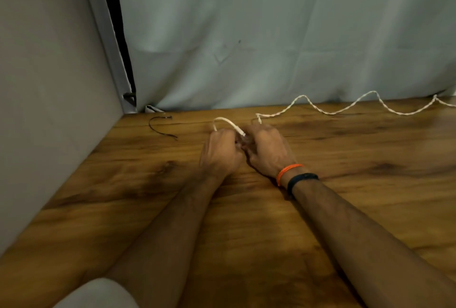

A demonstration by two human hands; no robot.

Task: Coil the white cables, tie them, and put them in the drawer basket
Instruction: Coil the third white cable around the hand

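Both the left hand [220,150] and right hand [265,150] pinch a wavy white braided cable [345,110] on grained wood.

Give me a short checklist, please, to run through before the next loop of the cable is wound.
1. Left hand grips the white cable: ok.
2. Right hand grips it too: ok.
3. Loose length lies free on the wooden table, wavy, no knot seen: ok.
4. Far end of the cable: runs out of view, cannot tell.
5. Black tie lies on the table left of the hands: ok.
6. Drawer basket: not seen, cannot tell.
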